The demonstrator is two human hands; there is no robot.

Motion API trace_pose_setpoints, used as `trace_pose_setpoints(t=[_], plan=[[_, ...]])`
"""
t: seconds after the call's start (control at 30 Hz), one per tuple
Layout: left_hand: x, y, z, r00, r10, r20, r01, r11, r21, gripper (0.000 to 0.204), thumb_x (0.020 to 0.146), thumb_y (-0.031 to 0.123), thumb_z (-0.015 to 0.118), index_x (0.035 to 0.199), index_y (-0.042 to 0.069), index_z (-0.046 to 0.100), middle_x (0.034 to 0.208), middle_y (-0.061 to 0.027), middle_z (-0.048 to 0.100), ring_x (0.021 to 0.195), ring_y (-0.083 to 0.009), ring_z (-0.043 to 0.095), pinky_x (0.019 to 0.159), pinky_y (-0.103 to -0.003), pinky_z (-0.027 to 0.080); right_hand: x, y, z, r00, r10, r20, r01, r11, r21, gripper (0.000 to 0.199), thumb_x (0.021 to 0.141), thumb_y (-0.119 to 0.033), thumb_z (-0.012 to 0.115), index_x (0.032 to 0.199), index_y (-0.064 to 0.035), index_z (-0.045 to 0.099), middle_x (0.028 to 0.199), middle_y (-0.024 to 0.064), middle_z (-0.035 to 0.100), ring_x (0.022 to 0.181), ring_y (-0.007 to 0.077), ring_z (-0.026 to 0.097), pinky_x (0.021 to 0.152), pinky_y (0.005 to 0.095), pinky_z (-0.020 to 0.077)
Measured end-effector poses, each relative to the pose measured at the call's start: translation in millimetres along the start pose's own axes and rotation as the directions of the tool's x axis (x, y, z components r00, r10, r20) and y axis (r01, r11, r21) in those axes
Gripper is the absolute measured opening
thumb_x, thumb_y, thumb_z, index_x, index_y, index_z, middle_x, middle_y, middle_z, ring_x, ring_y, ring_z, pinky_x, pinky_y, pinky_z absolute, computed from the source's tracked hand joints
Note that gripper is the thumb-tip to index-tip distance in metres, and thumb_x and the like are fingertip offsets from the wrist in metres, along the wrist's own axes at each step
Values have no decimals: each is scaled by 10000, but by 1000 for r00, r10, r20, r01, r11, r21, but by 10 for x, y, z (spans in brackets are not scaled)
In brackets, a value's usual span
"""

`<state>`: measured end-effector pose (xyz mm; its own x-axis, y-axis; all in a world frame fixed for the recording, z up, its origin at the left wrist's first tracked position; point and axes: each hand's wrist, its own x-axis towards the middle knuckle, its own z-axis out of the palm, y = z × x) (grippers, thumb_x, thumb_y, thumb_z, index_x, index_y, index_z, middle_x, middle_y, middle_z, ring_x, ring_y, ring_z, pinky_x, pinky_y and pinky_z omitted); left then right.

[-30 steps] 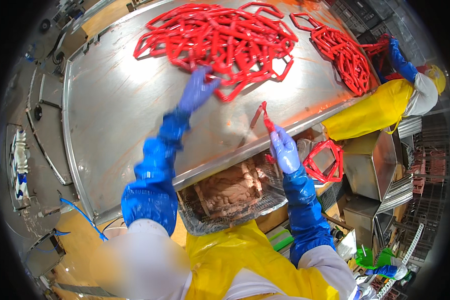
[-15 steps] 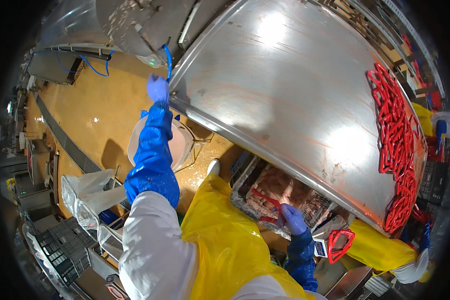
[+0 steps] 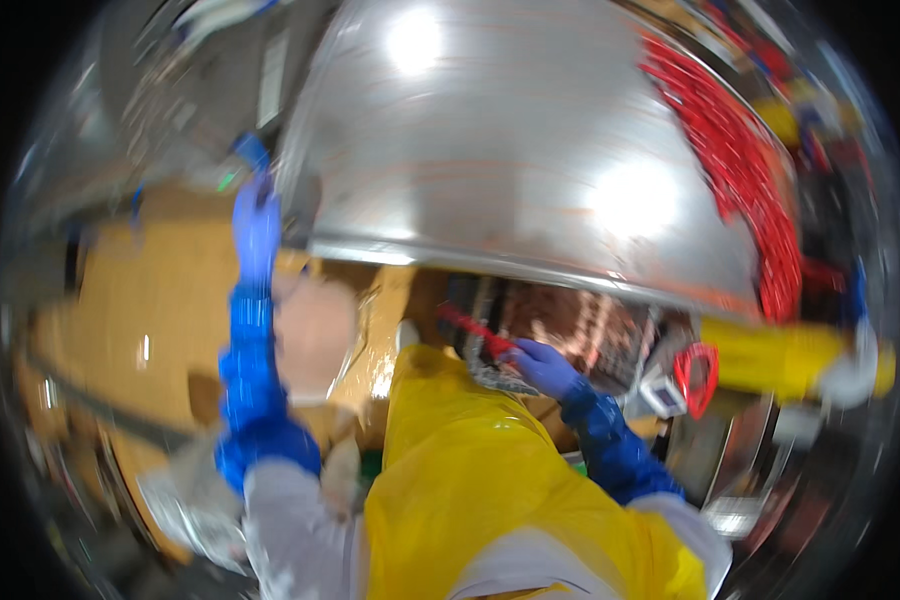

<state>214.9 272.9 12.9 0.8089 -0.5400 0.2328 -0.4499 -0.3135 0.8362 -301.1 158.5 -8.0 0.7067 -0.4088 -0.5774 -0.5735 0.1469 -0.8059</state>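
Observation:
Motion blurs the whole view. My right hand [image 3: 542, 368], in a purple glove, is closed on a long red plastic piece [image 3: 475, 330] whose free end points left. Below it is a grey crate [image 3: 490, 375] of pinkish meat-like matter [image 3: 555, 320]. My left hand [image 3: 257, 225], also in a purple glove, is stretched forward beside the left corner of the steel table [image 3: 450, 200]. A blue piece [image 3: 250, 150] shows just past its fingertips. Whether those fingers grip it is lost in the blur.
A heap of red plastic frames [image 3: 735, 170] lies along the table's right side. One red frame [image 3: 696, 380] hangs right of the crate. A person in a yellow apron [image 3: 770, 360] stands at the right. A round pale tub [image 3: 315, 335] is below my left arm.
My view has turned, so the table edge lies more level. My left hand stays stretched out by the table corner. My right hand keeps the red piece, now swung further left.

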Motion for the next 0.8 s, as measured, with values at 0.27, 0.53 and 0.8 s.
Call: trace_pose_setpoints(t=[0.27, 0.53, 0.8], plan=[[-2722, 1746, 1672, 523, 354, 776, -260, 933, -250, 313, 963, 127, 530, 1244, -12, 516, 1217, -245, 580, 1096, -432, 584, 856, -454, 505, -212, -413, -264, 916, -388, -104, 241, 738, -630, 126, 872, -152, 559, 927, -59, 623, 913, 199, 636, 874, 424, 620, 748, 513, 485], [-3147, 1825, 1391, 682, 240, 691, -330, 944, -2, 196, 905, 240, 539, 883, 51, 587, 869, -182, 612, 836, -403, 600, 706, -488, 497, 7, 371, -852, 644, -742, 186, 556, 286, -780, 236, 748, -186, 632, 976, -127, 654, 1009, 132, 625, 902, 360, 624, 755, 474, 506], [-4251, 2180, -609, 965, 258, 34, -251, 885, 392, 128, 880, 191, 588, 866, 71, 632, 845, -152, 576, 879, -351, 578, 756, -442, 490, 1089, 2858, -1784, 894, 124, 431, 449, -271, -851, 342, 933, -253, 530, 1221, -116, 654, 1159, 219, 654, 1006, 347, 667, 890, 484, 528]])
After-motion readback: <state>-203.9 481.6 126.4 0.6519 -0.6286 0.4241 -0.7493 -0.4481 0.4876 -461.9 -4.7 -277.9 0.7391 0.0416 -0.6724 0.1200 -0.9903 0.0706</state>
